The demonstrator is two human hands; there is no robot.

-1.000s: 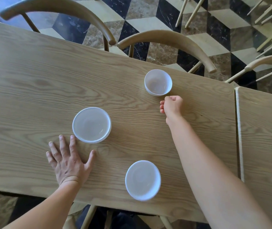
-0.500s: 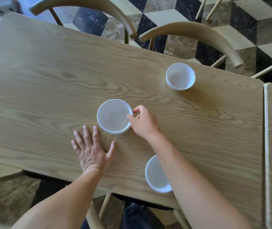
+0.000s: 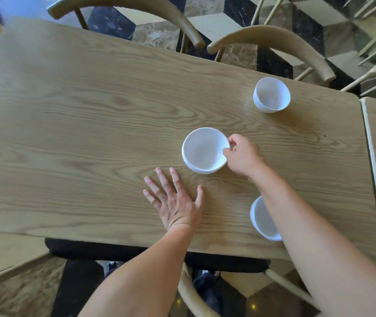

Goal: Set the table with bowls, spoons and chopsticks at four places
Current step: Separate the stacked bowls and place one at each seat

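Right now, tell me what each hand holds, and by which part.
The right hand pinches the middle bowl at its right rim. The left hand lies flat on the table, holding nothing.

Dining room; wooden table (image 3: 91,122); curved-back chairs (image 3: 274,40); checkered marble floor (image 3: 159,30).

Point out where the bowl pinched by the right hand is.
In the head view, the pinched bowl is near the middle of the table, just beyond the flat left hand, with the right hand pinching its right rim.
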